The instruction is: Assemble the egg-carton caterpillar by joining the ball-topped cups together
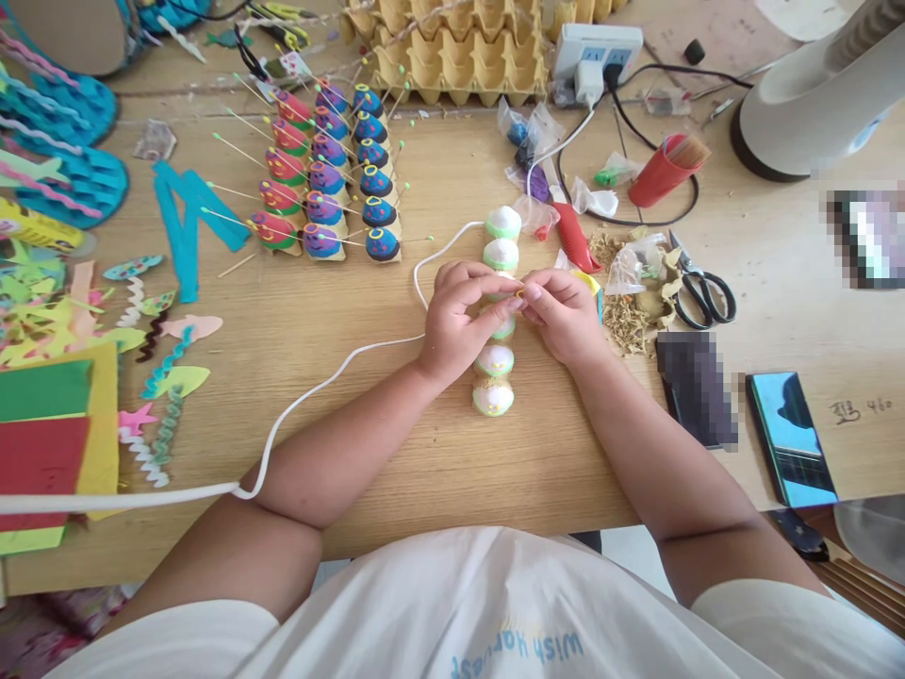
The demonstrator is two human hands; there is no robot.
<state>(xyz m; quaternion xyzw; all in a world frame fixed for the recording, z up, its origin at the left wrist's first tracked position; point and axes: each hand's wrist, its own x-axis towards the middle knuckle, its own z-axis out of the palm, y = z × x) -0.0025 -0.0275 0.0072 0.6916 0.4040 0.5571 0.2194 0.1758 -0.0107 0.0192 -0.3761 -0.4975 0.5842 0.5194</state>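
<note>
My left hand (pixel 463 316) and my right hand (pixel 562 311) meet above a row of white, green-rimmed egg-carton cups (pixel 493 360). The fingertips of both hands pinch a small yellow piece (pixel 519 293) that looks like soft clay. Tiny yellow dabs show on the two cups nearest me. My fingers partly hide the middle cups, while the far white cup (pixel 502 223) is in plain view. Beside my right hand lies a yellow scrap (pixel 586 281), close to a red-handled tool (pixel 574 238).
Painted egg-carton rows (pixel 325 179) with thin sticks stand at the back left. Scissors (pixel 703 288), shavings (pixel 629 325), a red cup of toothpicks (pixel 668 170) and phones (pixel 790 438) lie right. A white cable (pixel 304 401) passes over my left arm. Coloured paper (pixel 49 462) lies left.
</note>
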